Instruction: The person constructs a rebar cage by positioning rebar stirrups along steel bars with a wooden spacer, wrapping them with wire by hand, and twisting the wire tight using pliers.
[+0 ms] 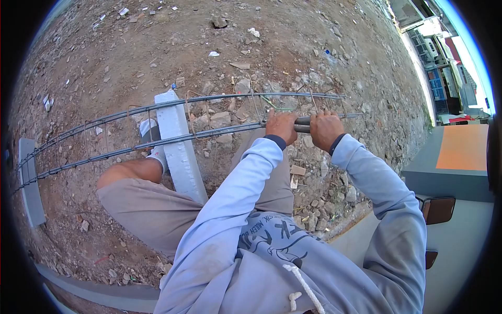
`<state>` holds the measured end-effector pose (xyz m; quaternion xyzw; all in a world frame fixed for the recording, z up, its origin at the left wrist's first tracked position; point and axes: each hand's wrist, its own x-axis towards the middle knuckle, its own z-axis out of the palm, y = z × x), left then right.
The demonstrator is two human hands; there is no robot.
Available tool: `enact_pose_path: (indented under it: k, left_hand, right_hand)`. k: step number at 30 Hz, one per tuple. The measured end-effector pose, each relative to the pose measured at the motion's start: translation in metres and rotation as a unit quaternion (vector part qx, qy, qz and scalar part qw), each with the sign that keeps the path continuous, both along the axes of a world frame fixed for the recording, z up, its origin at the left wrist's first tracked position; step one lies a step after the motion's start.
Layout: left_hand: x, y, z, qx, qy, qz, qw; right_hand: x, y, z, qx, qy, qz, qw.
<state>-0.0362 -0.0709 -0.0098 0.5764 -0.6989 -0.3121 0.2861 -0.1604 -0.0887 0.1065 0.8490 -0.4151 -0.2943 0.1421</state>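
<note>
A long cage of steel rebar [230, 128] with thin wire stirrups runs from the far left to right of centre. It rests across a pale block beam [180, 152]. My left hand [281, 125] is closed around the near side of the cage, close to its right end. Just to its right, my right hand [325, 129] is closed too, on the same side. Short dark bars or handles [303, 125] show between the two hands; what tool they belong to, if any, I cannot make out.
Another pale block [31, 183] supports the cage's far left end. Rubble [319, 214] and broken stones lie on the dirt ground. My bent leg [141, 204] is beside the beam. A grey and orange wall [444, 172] stands at the right.
</note>
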Motion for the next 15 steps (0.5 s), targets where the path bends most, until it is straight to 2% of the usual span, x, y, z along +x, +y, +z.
enact_pose_path:
  k: [3, 6, 7, 9, 10, 13, 15]
  left_hand:
    - [0.005, 0.008, 0.000, -0.058, 0.003, 0.022, 0.998]
    - [0.011, 0.020, 0.005, -0.125, 0.018, 0.083, 0.989]
    - [0.009, 0.025, 0.004, -0.138, 0.016, 0.091, 0.986]
    - [0.004, 0.031, 0.000, -0.166, 0.010, 0.111, 0.980]
    - [0.003, 0.029, -0.001, -0.172, 0.019, 0.116, 0.978]
    - [-0.002, 0.028, -0.005, -0.171, 0.045, 0.100, 0.979]
    - [0.004, 0.025, -0.009, -0.154, 0.049, 0.058, 0.985]
  right_hand:
    - [0.012, -0.011, 0.010, 0.122, -0.009, -0.091, 0.988]
    - [0.020, -0.026, 0.017, 0.218, 0.005, -0.116, 0.969]
    - [0.023, -0.034, 0.019, 0.291, 0.004, -0.243, 0.926]
    - [0.028, -0.052, 0.023, 0.411, 0.001, -0.475, 0.778]
    - [0.028, -0.055, 0.022, 0.437, -0.001, -0.496, 0.750]
    - [0.028, -0.048, 0.032, 0.429, -0.031, -0.500, 0.752]
    - [0.013, -0.041, 0.019, 0.329, -0.021, -0.280, 0.901]
